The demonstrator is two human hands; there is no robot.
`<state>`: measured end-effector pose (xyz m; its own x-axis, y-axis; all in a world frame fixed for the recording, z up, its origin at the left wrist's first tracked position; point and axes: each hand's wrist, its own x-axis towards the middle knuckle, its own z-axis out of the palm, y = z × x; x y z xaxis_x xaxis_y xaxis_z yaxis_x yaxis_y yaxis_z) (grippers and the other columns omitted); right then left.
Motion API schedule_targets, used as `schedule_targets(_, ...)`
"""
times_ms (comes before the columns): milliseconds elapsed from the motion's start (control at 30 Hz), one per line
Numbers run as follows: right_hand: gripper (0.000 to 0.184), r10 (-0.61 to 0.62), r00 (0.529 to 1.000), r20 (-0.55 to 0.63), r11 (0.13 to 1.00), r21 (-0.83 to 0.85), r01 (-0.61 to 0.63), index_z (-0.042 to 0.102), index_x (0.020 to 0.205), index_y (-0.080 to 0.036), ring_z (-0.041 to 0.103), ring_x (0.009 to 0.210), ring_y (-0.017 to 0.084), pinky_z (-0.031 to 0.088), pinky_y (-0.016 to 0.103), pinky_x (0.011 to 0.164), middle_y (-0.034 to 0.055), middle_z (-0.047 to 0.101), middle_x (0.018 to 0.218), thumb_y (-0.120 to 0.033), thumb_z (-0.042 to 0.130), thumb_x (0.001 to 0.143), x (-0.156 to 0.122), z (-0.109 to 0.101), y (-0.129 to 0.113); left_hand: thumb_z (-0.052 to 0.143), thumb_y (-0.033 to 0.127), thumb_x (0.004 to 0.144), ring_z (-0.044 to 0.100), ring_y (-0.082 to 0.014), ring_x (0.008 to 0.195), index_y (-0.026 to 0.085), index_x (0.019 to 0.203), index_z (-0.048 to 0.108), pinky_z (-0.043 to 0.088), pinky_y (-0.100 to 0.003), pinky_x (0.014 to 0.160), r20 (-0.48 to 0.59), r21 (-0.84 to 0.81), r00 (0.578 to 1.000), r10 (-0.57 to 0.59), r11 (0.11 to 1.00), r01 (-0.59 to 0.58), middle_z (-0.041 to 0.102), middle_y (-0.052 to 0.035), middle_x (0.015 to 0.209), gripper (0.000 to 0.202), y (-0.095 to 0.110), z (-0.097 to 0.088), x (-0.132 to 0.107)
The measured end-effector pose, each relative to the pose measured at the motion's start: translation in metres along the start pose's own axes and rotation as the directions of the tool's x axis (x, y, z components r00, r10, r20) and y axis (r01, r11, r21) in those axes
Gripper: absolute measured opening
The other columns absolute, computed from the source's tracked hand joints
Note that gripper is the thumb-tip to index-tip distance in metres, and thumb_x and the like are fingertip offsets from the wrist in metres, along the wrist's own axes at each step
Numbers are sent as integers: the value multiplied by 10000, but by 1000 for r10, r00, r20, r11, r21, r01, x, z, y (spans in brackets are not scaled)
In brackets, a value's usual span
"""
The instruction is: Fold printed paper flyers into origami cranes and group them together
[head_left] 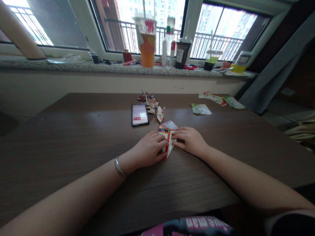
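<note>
A kite-shaped piece of folded printed paper (169,125), with red, white and coloured print, lies on the table in front of me. My left hand (152,147), with a silver bangle at the wrist, has its bent fingers on the paper's left side. From the right, my right hand (189,139) grips the opposite edge, its thumb and fingers close to a red crease line. Just beyond the paper sit several folded paper pieces (160,113), shaped like cranes, in a small cluster. Both palms face down, so some of the fingertips' contact is hidden.
A phone (140,115) with a blurred screen lies left of the cranes. Green-and-white paper sheets (201,109) and red-edged strips (214,98) lie at the back right. Cups, including a tall orange drink (147,46), and bottles (168,46) line the windowsill (110,68) behind the table.
</note>
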<state>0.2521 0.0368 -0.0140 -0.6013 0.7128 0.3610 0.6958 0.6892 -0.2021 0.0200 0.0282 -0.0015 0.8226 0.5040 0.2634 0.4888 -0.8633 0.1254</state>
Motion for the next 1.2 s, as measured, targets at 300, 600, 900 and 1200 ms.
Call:
schedule_targets(300, 204, -22, 998, -59, 1000, 9, 23, 735, 957, -242, 588, 1028, 216, 458, 396, 933, 42, 694, 1125, -390, 654, 842, -1, 7, 5, 577, 392, 876, 399, -251, 1327, 207, 1217, 535, 276, -443, 1141, 35, -82, 999, -21, 996, 24, 471, -92, 1407, 390, 0, 9, -3)
schedule_targets(600, 142, -199, 979, -54, 978, 53, 201, 708, 909, -232, 596, 955, 194, 454, 372, 896, 31, 713, 980, -315, 595, 887, 1, 2, 0, 574, 484, 855, 422, -251, 1314, 221, 1193, 537, 175, -471, 1163, 74, -41, 991, -110, 993, 114, 503, -77, 1387, 430, -4, 7, -1)
schedule_targets(900, 204, -393, 919, 31, 919, 41, 391, 703, 939, -222, 584, 1014, 189, 448, 353, 919, 12, 717, 992, -242, 501, 921, 3, -5, -12, 557, 483, 849, 437, -264, 1284, 210, 1225, 515, 209, -467, 1140, 47, -4, 989, -139, 990, 139, 519, -83, 1356, 466, -8, 6, 1)
schedule_targets(1200, 186, -323, 945, 49, 943, -67, 326, 706, 903, -216, 580, 956, 200, 451, 363, 886, 33, 702, 1007, -252, 523, 892, 2, -3, -10, 605, 452, 817, 477, -270, 1224, 217, 1145, 566, 311, -448, 1089, 36, -81, 992, -123, 989, 126, 539, -77, 1314, 405, -10, 8, 4)
